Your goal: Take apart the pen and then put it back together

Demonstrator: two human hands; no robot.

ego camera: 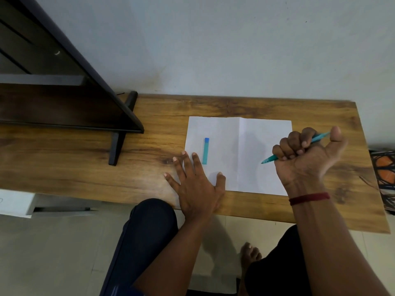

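Observation:
A teal pen body (269,159) is gripped in the fist of my right hand (303,154), its tip pointing left and down over the paper and its back end sticking out by the thumb. The pen's teal cap (205,151), with a blue end, lies alone on the left half of a white sheet of paper (248,146). My left hand (195,182) rests flat with fingers spread on the sheet's lower left corner and the wooden table (149,163), just left of the cap and holding nothing.
A dark wooden shelf unit (64,103) stands on the table's left part, its foot (116,146) reaching toward the paper. A patterned object (384,178) sits past the table's right edge. My knees and a bare foot are below the table's front edge.

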